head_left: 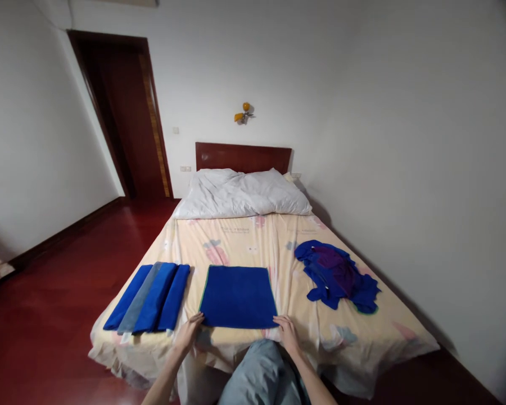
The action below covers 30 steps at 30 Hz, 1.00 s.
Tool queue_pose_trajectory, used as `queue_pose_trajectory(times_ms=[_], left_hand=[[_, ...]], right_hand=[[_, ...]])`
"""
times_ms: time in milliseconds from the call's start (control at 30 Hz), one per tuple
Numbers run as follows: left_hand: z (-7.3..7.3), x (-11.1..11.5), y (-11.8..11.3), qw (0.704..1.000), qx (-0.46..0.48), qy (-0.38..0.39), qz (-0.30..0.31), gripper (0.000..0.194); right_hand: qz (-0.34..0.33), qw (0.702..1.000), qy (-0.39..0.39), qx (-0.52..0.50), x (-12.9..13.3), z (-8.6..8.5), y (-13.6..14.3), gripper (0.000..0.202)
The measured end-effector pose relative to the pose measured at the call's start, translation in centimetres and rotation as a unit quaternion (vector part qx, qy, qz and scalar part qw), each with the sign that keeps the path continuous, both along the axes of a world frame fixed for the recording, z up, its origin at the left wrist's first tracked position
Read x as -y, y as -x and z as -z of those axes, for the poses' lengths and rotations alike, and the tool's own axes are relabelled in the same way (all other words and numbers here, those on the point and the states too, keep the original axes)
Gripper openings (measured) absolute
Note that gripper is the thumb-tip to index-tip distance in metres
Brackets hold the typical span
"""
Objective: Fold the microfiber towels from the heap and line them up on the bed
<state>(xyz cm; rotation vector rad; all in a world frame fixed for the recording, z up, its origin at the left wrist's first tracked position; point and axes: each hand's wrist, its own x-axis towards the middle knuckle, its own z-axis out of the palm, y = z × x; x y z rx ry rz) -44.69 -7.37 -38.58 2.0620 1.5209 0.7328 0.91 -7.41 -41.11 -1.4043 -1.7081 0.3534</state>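
One wide bed in cream printed fabric (287, 292) bears folded blue and grey cloths (155, 298), a crumpled blue-and-purple cloth heap (341, 275) and, between them, a flat, green-edged blue cloth (238, 298). The left hand (189, 331) and right hand (287, 333) touch its near corners; whether they pinch, I cannot tell.

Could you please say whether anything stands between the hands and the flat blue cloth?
Nothing visible does: the left hand and right hand touch the near corners of the blue cloth; folded cloths and crumpled pile lie apart.
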Motion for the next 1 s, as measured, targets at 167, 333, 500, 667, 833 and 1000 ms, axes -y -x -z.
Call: queue_pose_trajectory(times_ms=[167, 333, 500, 667, 833, 1000], left_hand=[[0.7, 1.5, 1.7, 0.999, -0.008, -0.027, 0.036, 0.047], [0.6, 1.8, 1.3, 0.999, 0.039, -0.012, 0.001, 0.043], [1.0, 0.8, 0.7, 0.996, 0.086, -0.034, -0.015, 0.038], [2.2, -0.1, 0.8, 0.993, 0.109, -0.031, -0.043, 0.035], [1.2, -0.4, 0.1, 0.993, 0.100, -0.008, -0.058, 0.032], [0.5, -0.5, -0.7, 0.990, 0.107, 0.017, -0.095, 0.028]], right_hand=[[-0.025, 0.995, 0.054, -0.076, 2.3, 0.3, -1.4, 0.036], [0.000, 0.991, 0.043, -0.123, 3.4, 0.8, -0.7, 0.038], [0.011, 0.978, 0.081, -0.194, 2.1, 1.5, -0.3, 0.046], [0.009, 0.977, 0.087, -0.192, 1.4, 1.8, -0.8, 0.044], [0.030, 0.981, 0.104, -0.164, 1.7, 0.0, -0.5, 0.041], [0.031, 0.978, 0.130, -0.158, 1.5, -0.4, -0.9, 0.027]])
